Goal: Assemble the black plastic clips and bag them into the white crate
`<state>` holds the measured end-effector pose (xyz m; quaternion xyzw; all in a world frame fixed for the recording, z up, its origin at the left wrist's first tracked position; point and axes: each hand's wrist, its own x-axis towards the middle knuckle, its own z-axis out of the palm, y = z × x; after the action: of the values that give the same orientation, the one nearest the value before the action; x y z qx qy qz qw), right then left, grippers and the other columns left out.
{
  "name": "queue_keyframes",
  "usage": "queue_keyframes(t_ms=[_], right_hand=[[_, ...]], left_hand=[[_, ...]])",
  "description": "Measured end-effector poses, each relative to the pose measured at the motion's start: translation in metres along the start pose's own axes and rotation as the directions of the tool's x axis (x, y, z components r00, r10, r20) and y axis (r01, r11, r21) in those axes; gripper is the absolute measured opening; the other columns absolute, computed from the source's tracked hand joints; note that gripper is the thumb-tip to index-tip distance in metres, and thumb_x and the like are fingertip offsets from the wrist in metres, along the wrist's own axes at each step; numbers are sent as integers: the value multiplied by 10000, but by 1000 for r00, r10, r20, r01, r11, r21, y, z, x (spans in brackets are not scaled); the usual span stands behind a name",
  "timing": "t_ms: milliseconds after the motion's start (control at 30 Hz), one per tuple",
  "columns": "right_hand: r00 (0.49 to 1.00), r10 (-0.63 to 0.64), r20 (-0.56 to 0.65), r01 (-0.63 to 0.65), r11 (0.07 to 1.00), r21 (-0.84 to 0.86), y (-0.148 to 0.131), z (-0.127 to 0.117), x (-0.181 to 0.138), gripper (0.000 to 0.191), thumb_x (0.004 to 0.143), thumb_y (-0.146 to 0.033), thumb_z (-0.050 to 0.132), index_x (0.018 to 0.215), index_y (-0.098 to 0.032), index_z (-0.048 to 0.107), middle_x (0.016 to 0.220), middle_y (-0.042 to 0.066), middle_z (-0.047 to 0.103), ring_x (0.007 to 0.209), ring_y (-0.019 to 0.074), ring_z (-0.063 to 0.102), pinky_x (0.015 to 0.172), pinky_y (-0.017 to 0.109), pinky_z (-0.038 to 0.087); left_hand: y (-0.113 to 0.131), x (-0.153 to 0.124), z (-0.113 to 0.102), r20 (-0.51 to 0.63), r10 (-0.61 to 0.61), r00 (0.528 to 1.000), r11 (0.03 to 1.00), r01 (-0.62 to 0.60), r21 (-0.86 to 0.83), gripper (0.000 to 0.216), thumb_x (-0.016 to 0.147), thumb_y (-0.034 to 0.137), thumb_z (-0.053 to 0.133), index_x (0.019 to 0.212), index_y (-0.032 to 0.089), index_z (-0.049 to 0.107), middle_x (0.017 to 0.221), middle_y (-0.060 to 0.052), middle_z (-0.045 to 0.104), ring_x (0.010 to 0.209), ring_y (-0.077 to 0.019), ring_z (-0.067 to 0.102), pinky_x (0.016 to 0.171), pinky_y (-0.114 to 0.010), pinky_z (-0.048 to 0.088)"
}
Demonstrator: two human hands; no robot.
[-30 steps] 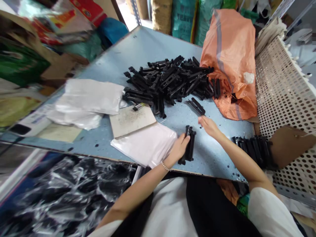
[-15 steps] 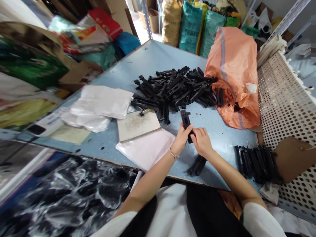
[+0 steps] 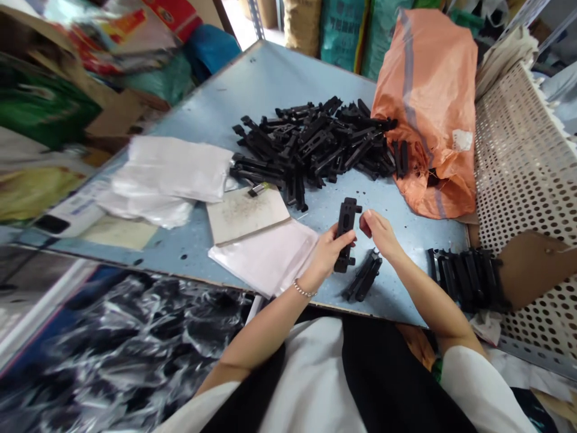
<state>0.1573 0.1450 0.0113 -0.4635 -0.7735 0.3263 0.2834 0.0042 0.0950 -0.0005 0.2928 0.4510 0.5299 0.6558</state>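
My left hand (image 3: pixel 329 252) grips a long black plastic part (image 3: pixel 346 225), held upright above the blue table (image 3: pixel 252 96). My right hand (image 3: pixel 378 231) is just right of that part, fingers curled with the tips near its upper end; I cannot see anything in them. A small stack of the same black parts (image 3: pixel 364 276) lies on the table just below my hands. A big loose pile of black parts (image 3: pixel 315 147) lies further back in the middle of the table.
An orange woven sack (image 3: pixel 428 108) lies at the back right. A row of black parts (image 3: pixel 469 273) stands beside a perforated white panel (image 3: pixel 518 168) on the right. White plastic bags (image 3: pixel 171 174), a board (image 3: pixel 246 213) and more bags (image 3: pixel 265 255) lie left.
My left hand set the earlier stack down and now holds a single black part upright. My right hand fetched that part from beside the pile and has drawn slightly away.
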Motion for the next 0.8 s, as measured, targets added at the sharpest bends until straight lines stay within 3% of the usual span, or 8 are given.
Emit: queue_keyframes(t_ms=[67, 167, 300, 400, 500, 600, 700, 800], right_hand=[[978, -205, 48, 210, 965, -154, 0, 8, -16, 600, 1048, -646, 207, 829, -222, 570, 759, 33, 571, 715, 186, 510, 683, 332, 392], [824, -544, 160, 557, 723, -410, 6, 15, -36, 489, 1038, -596, 388, 880, -205, 634, 839, 73, 625, 800, 212, 518, 699, 354, 345], [695, -658, 288, 714, 585, -386, 14, 11, -38, 390, 1037, -526, 459, 836, -238, 629, 771, 42, 596, 792, 206, 519, 670, 356, 309], [819, -478, 317, 544, 823, -165, 12, 14, -36, 481, 981, -640, 484, 724, -244, 575, 678, 19, 533, 685, 188, 471, 638, 352, 318], [954, -157, 256, 160, 987, 8, 5, 26, -40, 621, 1027, -667, 222, 693, -240, 526, 627, 10, 485, 612, 180, 449, 601, 338, 359], [957, -45, 285, 34, 998, 45, -1, 28, -39, 694, 1053, -578, 10, 768, -228, 538, 626, 2, 494, 582, 168, 471, 576, 311, 399], [949, -196, 247, 222, 971, -85, -5, 13, -30, 613, 1021, -687, 243, 869, -211, 599, 768, 52, 599, 719, 199, 536, 664, 337, 445], [897, -374, 234, 415, 897, -155, -8, 5, -25, 569, 964, -716, 426, 764, -218, 616, 728, 60, 586, 707, 206, 512, 649, 341, 425]], left_hand=[[3, 2, -8, -30, -11, 999, 1000, 10, -9, 435, 716, 514, 808, 907, 155, 653, 807, -16, 650, 683, -111, 584, 580, -205, 464], [7, 0, -13, -3, -86, 996, 996, 86, -34, 465, 705, 541, 808, 886, 137, 668, 776, -19, 636, 650, -107, 557, 557, -210, 440], [1, -4, -4, 89, -243, 966, 966, 250, -71, 485, 641, 523, 859, 833, 134, 641, 707, 4, 592, 615, -109, 544, 563, -229, 433], [-7, -9, 4, 84, -279, 956, 956, 285, -66, 461, 715, 563, 794, 819, 156, 604, 708, -9, 568, 629, -135, 559, 574, -262, 452], [-9, -14, 4, -149, 128, 980, 983, -106, 147, 490, 791, 588, 722, 1046, 183, 616, 942, -66, 636, 909, -214, 634, 777, -328, 531], [-1, -12, -3, -163, 384, 909, 885, -311, 347, 659, 764, 562, 770, 1275, 213, 544, 1161, -86, 627, 1098, -248, 604, 929, -368, 519], [10, -5, -6, -84, 140, 987, 980, -126, 156, 507, 833, 566, 704, 1161, 196, 591, 966, -44, 631, 802, -167, 612, 693, -287, 520], [11, -1, -2, 24, -136, 990, 991, 136, -10, 472, 812, 590, 714, 989, 165, 612, 789, -10, 572, 632, -120, 532, 552, -241, 445]])
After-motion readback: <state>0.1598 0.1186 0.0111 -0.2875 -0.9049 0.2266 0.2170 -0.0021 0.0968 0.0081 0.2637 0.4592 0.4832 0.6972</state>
